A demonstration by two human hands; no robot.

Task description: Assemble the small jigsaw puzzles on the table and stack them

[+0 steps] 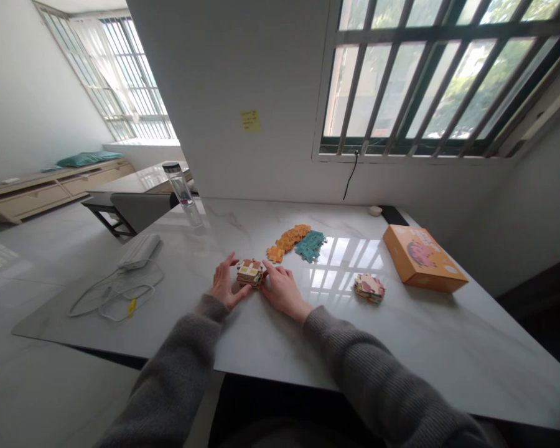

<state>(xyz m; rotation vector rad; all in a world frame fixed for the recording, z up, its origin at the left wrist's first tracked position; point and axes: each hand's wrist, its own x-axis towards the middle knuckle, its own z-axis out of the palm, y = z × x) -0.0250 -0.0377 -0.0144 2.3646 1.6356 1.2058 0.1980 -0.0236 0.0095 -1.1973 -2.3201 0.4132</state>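
White tabletop [270, 348]: puzzle stack [249, 272] near the front | left hand [223, 284] loosely curved at its left side, right hand [282, 288] narrow at its right | orange pieces [292, 237], teal pieces [311, 245], second stack [370, 288] already grouped, I'd judge | puzzle stack's edges uneven, seemingly unfinished

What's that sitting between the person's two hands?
A small stack of puzzle pieces sits between the left hand and the right hand, as the head view shows.

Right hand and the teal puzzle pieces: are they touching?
Apart. The head view shows a strip of bare white tabletop between the right hand and the teal puzzle pieces.
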